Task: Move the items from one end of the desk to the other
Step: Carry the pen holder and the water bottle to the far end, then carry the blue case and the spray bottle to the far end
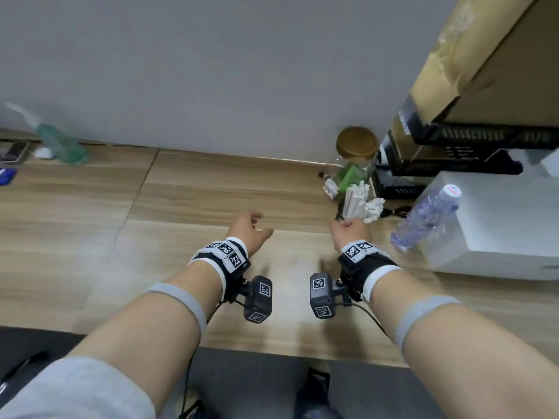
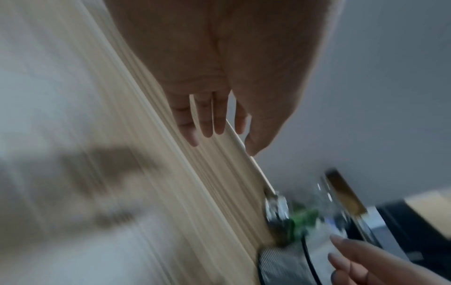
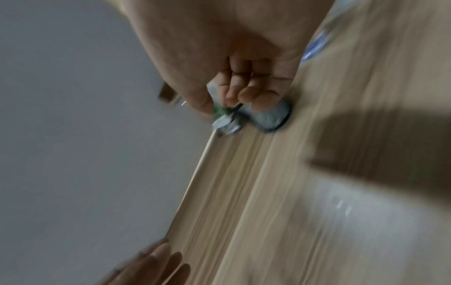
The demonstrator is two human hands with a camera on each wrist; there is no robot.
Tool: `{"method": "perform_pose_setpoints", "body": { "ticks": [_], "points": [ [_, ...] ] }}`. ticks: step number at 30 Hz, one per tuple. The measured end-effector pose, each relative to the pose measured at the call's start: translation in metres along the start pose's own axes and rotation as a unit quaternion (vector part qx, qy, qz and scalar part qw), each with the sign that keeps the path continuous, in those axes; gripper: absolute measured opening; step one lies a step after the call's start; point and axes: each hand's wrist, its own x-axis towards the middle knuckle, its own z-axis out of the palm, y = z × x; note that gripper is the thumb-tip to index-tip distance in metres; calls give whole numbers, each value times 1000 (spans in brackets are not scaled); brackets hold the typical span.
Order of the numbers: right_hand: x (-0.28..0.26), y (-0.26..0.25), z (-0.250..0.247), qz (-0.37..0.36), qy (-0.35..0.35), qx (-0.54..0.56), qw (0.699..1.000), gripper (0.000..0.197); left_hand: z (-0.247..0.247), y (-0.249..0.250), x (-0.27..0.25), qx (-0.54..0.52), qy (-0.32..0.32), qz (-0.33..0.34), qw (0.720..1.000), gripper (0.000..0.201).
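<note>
A holder of white paper sticks stands at the desk's right end, in front of a glass jar with a wooden lid and green contents. A clear water bottle leans against a white box. My right hand hovers just short of the holder, fingers loosely curled and holding nothing; its wrist view is blurred and shows the fingers in front of the ribbed holder. My left hand hangs open over the middle of the desk, fingers straight.
Black trays and a large cardboard box crowd the right rear corner. At the far left stand a green spray bottle, a phone and a small blue item. A grey wall runs behind the desk.
</note>
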Motion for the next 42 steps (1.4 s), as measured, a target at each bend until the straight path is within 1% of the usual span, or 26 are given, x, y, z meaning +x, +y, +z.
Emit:
{"method": "perform_pose_setpoints", "body": {
  "ticks": [2, 5, 7, 10, 14, 16, 19, 22, 27, 30, 33, 38, 39, 41, 42],
  "points": [
    [-26, -27, 36, -22, -21, 1, 1000, 23, -45, -27, -9, -14, 27, -7, 1000, 42],
    [-68, -65, 98, -56, -55, 32, 996, 27, -121, -74, -21, -29, 63, -8, 998, 35],
    [-102, -92, 140, -75, -75, 31, 994, 29, -173, -109, -28, -40, 84, -5, 996, 30],
    [-161, -134, 202, -113, -98, 26, 988, 30, -251, -161, -40, -56, 113, -6, 992, 23],
    [-219, -176, 281, -145, -139, 24, 979, 26, -340, -224, -55, -61, 150, -13, 987, 9],
    [-242, -192, 314, -158, -158, 30, 974, 24, -375, -251, -59, -64, 163, -22, 984, 10],
    [-268, -212, 358, -171, -183, 30, 968, 21, -416, -284, -62, -75, 178, -36, 980, 18],
    [-281, -228, 401, -173, -197, 22, 965, 20, -449, -308, -57, -82, 187, -45, 978, 16],
    [-276, -249, 482, -156, -214, 9, 964, 22, -499, -346, -32, -84, 183, -56, 978, 10],
    [-277, -272, 531, -144, -221, 4, 964, 25, -536, -370, -3, -77, 191, -68, 976, 11],
    [-272, -300, 584, -141, -233, 3, 962, 23, -575, -394, 36, -68, 195, -80, 975, 14],
    [-250, -343, 674, -121, -261, 13, 958, 18, -636, -426, 90, -39, 176, -115, 977, 12],
    [-248, -351, 689, -120, -266, 19, 956, 23, -648, -433, 101, -36, 178, -118, 976, 14],
    [-248, -368, 710, -120, -273, 17, 954, 43, -668, -443, 121, -29, 176, -125, 976, 13],
    [-248, -374, 720, -119, -279, 14, 953, 47, -676, -448, 130, -27, 173, -129, 976, 11]
  ]
}}
